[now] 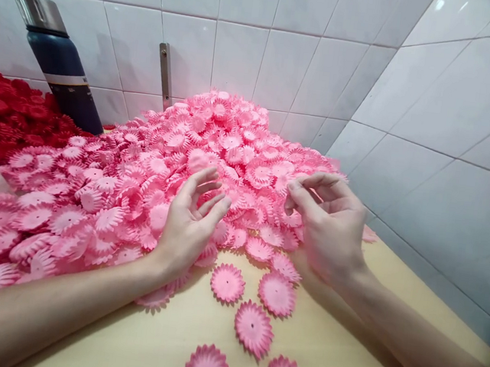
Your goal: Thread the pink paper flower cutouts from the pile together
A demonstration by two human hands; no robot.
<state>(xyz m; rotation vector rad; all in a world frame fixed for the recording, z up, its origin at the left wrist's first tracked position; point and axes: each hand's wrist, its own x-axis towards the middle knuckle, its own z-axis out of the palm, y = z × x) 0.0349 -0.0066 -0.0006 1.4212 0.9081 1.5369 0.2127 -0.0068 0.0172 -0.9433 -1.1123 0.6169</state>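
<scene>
The left hand rests on the pink flower pile at mid-frame, fingers spread and empty. The right hand hovers at the pile's right edge, thumb and forefinger pinched; what they hold I cannot tell. A careless sweep could push flowers off the desk.

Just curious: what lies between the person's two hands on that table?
In the head view, pink paper flowers at the pile's edge fill the stretch between the left hand and right hand.
</scene>
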